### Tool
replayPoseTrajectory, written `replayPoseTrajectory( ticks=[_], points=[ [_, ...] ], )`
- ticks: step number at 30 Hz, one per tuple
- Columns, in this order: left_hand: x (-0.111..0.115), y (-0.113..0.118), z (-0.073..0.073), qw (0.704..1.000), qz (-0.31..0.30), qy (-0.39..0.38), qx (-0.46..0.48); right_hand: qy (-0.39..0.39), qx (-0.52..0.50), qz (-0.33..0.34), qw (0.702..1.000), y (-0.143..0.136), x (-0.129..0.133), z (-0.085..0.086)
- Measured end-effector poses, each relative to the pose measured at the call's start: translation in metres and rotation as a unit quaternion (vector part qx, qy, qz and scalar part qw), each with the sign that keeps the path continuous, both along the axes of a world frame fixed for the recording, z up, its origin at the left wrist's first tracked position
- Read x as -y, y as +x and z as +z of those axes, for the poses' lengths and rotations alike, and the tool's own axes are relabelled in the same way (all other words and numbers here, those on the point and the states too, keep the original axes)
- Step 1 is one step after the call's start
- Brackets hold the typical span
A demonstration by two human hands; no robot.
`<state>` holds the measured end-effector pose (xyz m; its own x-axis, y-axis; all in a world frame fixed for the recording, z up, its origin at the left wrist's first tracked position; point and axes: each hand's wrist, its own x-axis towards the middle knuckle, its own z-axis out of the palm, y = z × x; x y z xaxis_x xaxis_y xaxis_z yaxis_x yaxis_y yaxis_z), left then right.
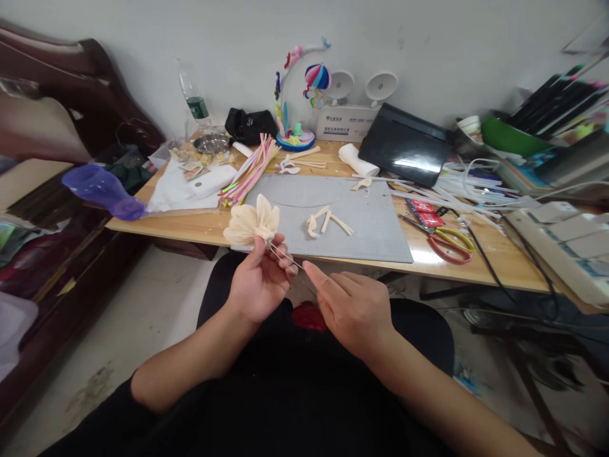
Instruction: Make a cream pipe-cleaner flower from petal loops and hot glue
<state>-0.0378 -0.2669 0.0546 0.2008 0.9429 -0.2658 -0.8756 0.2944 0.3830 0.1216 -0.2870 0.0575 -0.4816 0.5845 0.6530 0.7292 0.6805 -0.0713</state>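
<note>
A cream handmade flower [252,222] with broad petals tilts to the left, its base pinched between the thumb and fingers of my left hand [261,279]. Thin wire stems [285,255] run from its base down toward the right. My right hand [354,304] is closed, thumb and index finger together on the wire's far part. Just beyond, on a grey cutting mat [375,235], lie several short cream pipe cleaner pieces [328,222] and a loose thin wire [304,205]. A small cream bent piece [361,184] rests near the mat's far right.
Scissors [450,244] with red and yellow handles lie right of the mat. A bundle of coloured pipe cleaners [252,168] is at left, near a plastic bottle [194,98]. A black glossy panel [404,146], white sticks [466,190] and a power strip [561,241] occupy the right.
</note>
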Motion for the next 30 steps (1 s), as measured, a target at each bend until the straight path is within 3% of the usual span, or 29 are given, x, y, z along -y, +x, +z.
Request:
replayPoseTrajectory(
  ticks=[7, 13, 19, 23, 30],
  points=[
    [-0.001, -0.001, 0.002, 1.0, 0.016, -0.017, -0.002, -0.05, -0.027, 0.033, 0.998, 0.005, 0.0, 0.003],
    [0.0, 0.002, 0.002, 1.0, 0.012, -0.01, -0.006, -0.02, -0.003, 0.006, 1.0, 0.003, 0.002, 0.003],
    [-0.002, 0.003, 0.002, 0.996, 0.062, -0.005, -0.058, -0.012, -0.014, 0.004, 1.0, -0.005, 0.004, 0.001],
    [-0.002, 0.001, 0.002, 0.991, 0.097, 0.012, -0.095, -0.087, -0.088, 0.045, 0.991, -0.013, 0.004, -0.008],
    [0.004, -0.002, 0.005, 0.975, 0.122, 0.076, -0.167, -0.22, -0.236, 0.11, 0.94, -0.017, -0.005, -0.019]
  ],
)
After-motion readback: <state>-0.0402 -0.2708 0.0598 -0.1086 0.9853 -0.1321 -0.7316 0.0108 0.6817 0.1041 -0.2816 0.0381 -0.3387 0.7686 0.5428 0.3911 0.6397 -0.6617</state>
